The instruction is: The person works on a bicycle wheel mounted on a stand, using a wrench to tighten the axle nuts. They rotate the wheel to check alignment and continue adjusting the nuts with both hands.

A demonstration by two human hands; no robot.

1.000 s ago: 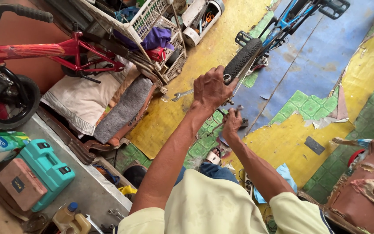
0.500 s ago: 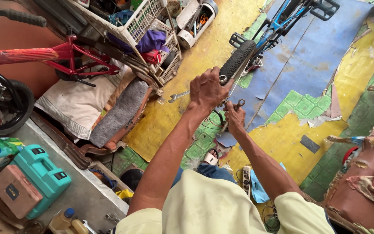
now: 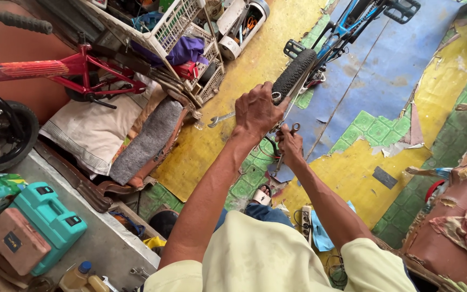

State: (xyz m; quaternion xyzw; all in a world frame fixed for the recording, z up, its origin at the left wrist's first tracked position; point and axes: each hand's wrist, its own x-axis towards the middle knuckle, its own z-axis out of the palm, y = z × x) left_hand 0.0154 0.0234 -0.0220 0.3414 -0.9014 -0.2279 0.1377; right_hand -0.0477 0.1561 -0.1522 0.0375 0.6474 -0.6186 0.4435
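Under the left hand [image 3: 256,111], bicycle tyre [image 3: 294,73]; wrench [image 3: 286,141] in right hand [image 3: 291,147].

At frame centre, our left hand [image 3: 256,111] sits on the tyre [image 3: 293,75], our right hand [image 3: 291,145] just below; a wrench [image 3: 220,119] lies left, a basket [image 3: 177,32] upper left.

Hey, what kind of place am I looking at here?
Most likely a small home bicycle repair corner. The left hand grips a blue bicycle's tyre, the right hand holds a wrench by it, a red bicycle stands nearby, and a spanner lies on the floor.
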